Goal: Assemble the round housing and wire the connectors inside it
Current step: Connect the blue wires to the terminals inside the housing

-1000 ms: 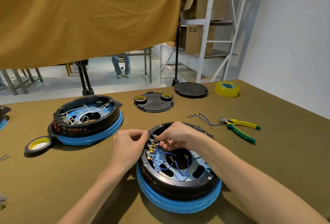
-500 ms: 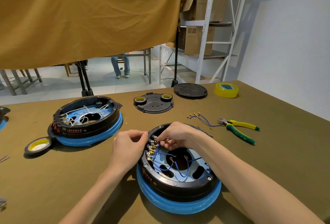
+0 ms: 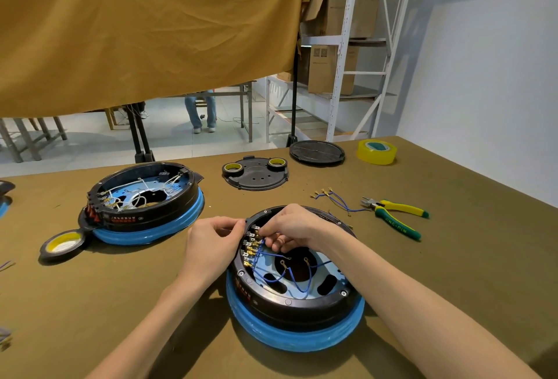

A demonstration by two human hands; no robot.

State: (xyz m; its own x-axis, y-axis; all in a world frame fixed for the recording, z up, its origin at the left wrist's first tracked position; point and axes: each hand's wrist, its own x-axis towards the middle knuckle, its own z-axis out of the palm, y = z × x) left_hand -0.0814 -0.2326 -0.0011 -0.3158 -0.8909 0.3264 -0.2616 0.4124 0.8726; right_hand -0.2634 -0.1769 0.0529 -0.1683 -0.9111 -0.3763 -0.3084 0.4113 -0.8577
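while l hand grips housing rim, r fingers pinch connector.

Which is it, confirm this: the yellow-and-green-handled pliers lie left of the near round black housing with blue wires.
Wrong side. The head view shows the yellow-and-green-handled pliers lying to the right of the near round black housing with blue wires.

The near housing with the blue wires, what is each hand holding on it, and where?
The right hand pinches a blue wire at its connector end by the terminals. The left hand grips the housing at its outer left rim.
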